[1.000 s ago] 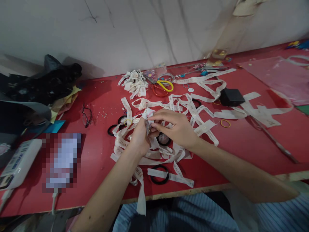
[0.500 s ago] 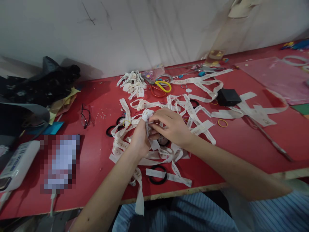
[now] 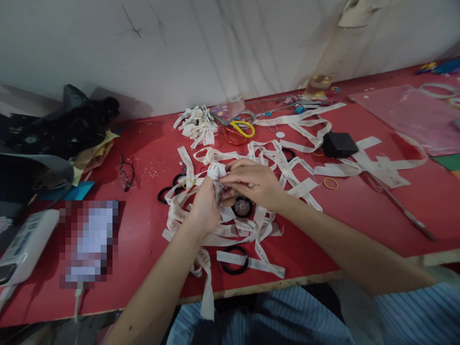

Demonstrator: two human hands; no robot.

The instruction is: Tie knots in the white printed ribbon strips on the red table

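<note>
Over the middle of the red table, my left hand is closed around a white printed ribbon, part of which is wrapped into a loop or knot above the fingers. Beside it, my right hand pinches at the same ribbon from the right, its fingertips partly hidden behind one another. Loose lengths of printed ribbon lie tangled under both hands. Among them are black rings and a yellow rubber band. Another black ring lies near the front edge, crossed by a ribbon strip.
A pile of tied ribbon pieces sits at the back, next to scissors with yellow and red handles. To the right are a black block and a thin metal rod. Eyeglasses and a phone lie left.
My right hand's fingers have shifted slightly on the ribbon, and more of the wrapped ribbon shows above my left hand. A black ring below the hands is more visible now.
</note>
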